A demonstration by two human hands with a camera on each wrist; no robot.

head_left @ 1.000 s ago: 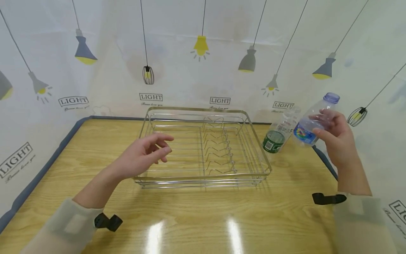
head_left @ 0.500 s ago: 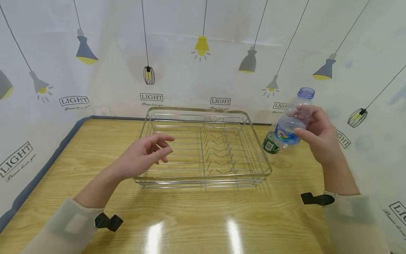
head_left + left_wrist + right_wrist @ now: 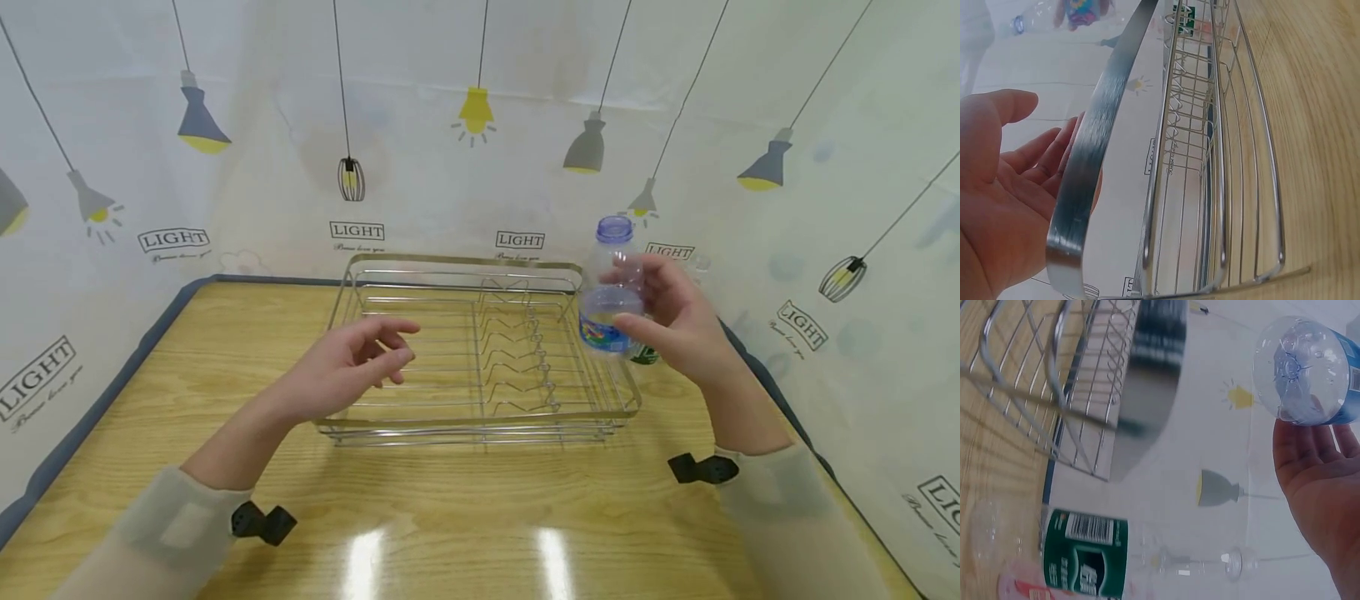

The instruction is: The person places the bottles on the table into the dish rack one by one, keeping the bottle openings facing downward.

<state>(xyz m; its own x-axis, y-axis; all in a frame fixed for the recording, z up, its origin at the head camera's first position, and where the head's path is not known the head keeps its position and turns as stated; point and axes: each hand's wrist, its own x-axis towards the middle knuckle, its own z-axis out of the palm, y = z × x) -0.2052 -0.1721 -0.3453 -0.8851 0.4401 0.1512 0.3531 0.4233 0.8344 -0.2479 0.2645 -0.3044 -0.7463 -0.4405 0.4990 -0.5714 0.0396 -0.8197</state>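
My right hand (image 3: 678,325) grips a clear plastic bottle (image 3: 611,287) with a blue label and an uncapped bluish neck. It is held upright in the air by the right rim of the wire dish rack (image 3: 480,421). The right wrist view shows the bottle's bottom (image 3: 1297,369) off the table. My left hand (image 3: 345,367) hovers at the rack's left side with loosely bent fingers and nothing in it. In the left wrist view, the rack's flat metal rim (image 3: 1097,125) passes in front of that left hand (image 3: 1010,181).
A clear bottle with a green label (image 3: 1085,550) stands right of the rack, mostly hidden behind my right hand in the head view. Something clear with pink-red print (image 3: 1029,587) is beside it. A lamp-patterned sheet (image 3: 420,108) hangs behind the wooden table (image 3: 450,500).
My right hand has carried the blue-labelled bottle leftward, past the green-labelled bottle to the rack's right rim. The left hand has hardly moved.
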